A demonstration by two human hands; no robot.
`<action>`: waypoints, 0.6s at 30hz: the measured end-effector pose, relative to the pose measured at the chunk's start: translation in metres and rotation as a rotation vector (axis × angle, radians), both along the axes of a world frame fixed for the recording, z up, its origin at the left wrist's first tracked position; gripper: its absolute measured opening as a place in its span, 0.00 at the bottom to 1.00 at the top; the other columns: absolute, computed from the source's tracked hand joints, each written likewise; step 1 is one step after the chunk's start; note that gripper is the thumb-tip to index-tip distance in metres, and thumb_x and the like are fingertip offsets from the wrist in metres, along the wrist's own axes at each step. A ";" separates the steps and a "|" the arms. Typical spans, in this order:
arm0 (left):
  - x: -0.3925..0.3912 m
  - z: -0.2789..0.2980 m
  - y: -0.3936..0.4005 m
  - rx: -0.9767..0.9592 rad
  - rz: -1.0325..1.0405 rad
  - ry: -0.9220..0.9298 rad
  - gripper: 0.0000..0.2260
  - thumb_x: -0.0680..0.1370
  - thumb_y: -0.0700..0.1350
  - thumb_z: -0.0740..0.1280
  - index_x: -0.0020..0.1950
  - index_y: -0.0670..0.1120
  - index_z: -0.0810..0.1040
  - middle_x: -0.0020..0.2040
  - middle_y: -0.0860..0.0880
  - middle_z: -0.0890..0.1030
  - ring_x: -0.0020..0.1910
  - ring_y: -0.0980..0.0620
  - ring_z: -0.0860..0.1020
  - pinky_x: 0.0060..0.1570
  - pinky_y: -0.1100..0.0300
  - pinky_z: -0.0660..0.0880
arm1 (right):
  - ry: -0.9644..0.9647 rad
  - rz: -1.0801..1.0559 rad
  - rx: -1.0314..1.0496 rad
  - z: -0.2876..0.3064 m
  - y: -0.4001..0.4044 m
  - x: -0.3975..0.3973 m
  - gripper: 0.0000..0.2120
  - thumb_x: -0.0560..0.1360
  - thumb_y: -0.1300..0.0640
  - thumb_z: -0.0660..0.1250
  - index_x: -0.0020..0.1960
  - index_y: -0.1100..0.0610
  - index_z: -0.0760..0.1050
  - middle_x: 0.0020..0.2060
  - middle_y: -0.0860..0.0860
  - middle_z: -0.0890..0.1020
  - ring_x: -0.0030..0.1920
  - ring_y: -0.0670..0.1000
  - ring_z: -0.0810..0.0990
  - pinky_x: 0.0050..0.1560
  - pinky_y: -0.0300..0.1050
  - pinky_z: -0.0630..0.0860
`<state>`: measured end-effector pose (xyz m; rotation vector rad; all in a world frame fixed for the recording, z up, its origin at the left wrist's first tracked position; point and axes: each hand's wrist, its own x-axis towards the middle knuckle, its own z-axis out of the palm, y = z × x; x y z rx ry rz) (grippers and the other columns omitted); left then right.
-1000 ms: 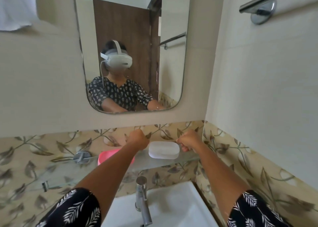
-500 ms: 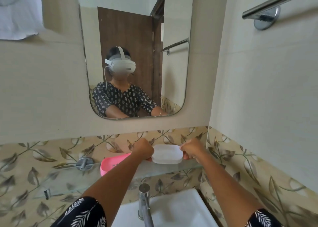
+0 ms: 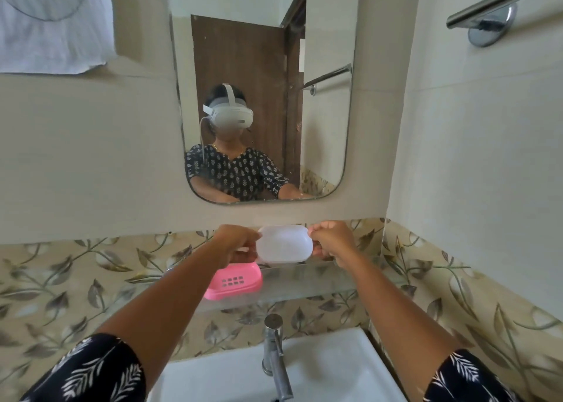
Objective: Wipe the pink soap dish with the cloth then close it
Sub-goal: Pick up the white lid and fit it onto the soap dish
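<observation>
Hands both up at the shelf [image 3: 304,282]: left hand [image 3: 236,244] and right hand [image 3: 330,241] each pinch 1 end of the white lid [image 3: 285,244], held above shelf's back edge. Pink soap dish [image 3: 234,281] sits open near shelf's left end, below left hand.

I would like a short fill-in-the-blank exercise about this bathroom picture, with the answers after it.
1. Both hands, the left hand and the right hand, hold the translucent white plastic lid by its two ____.
2. The pink plastic soap dish lies on the ____ shelf.
3. The chrome tap stands ____ the shelf.

Answers: ends; glass; below
</observation>
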<state>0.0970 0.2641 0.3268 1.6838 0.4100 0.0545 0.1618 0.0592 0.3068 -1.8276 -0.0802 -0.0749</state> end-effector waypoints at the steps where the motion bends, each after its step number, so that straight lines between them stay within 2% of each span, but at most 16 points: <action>1: -0.004 0.002 0.008 -0.024 0.002 0.017 0.10 0.74 0.39 0.70 0.53 0.36 0.77 0.52 0.37 0.81 0.43 0.41 0.82 0.37 0.52 0.82 | -0.014 0.018 0.027 0.001 0.006 -0.002 0.02 0.72 0.62 0.69 0.44 0.58 0.81 0.42 0.55 0.85 0.38 0.54 0.85 0.39 0.49 0.83; 4: -0.016 0.008 0.030 -0.073 0.037 0.025 0.11 0.74 0.43 0.70 0.52 0.38 0.77 0.52 0.38 0.82 0.46 0.38 0.83 0.44 0.47 0.82 | -0.055 0.074 0.075 0.005 0.027 -0.007 0.02 0.72 0.62 0.70 0.44 0.57 0.81 0.43 0.54 0.85 0.38 0.53 0.85 0.38 0.48 0.83; 8: -0.027 0.009 0.054 -0.151 0.112 -0.017 0.11 0.74 0.44 0.71 0.52 0.40 0.76 0.49 0.41 0.82 0.39 0.39 0.84 0.36 0.49 0.83 | -0.104 0.134 0.124 0.009 0.056 -0.015 0.03 0.72 0.61 0.70 0.46 0.56 0.82 0.42 0.54 0.85 0.40 0.54 0.85 0.39 0.48 0.83; 13: -0.039 0.002 0.079 -0.280 0.163 -0.077 0.12 0.72 0.45 0.73 0.51 0.40 0.78 0.48 0.42 0.82 0.44 0.40 0.83 0.52 0.44 0.79 | -0.163 0.181 0.196 0.007 0.080 -0.023 0.04 0.72 0.60 0.72 0.46 0.56 0.83 0.41 0.53 0.85 0.41 0.50 0.85 0.38 0.44 0.83; 16: -0.045 -0.002 0.085 -0.315 0.161 -0.115 0.14 0.71 0.42 0.74 0.52 0.38 0.78 0.48 0.41 0.81 0.45 0.44 0.81 0.52 0.47 0.79 | -0.191 0.178 0.251 0.005 0.087 -0.026 0.02 0.71 0.57 0.73 0.43 0.55 0.82 0.40 0.53 0.85 0.41 0.51 0.85 0.41 0.47 0.83; 18: -0.047 -0.003 0.086 -0.342 0.146 -0.145 0.12 0.71 0.41 0.73 0.51 0.38 0.78 0.47 0.41 0.80 0.44 0.45 0.80 0.53 0.50 0.78 | -0.160 0.199 0.296 0.005 0.090 -0.027 0.06 0.71 0.54 0.74 0.43 0.56 0.81 0.40 0.54 0.85 0.43 0.51 0.85 0.43 0.49 0.83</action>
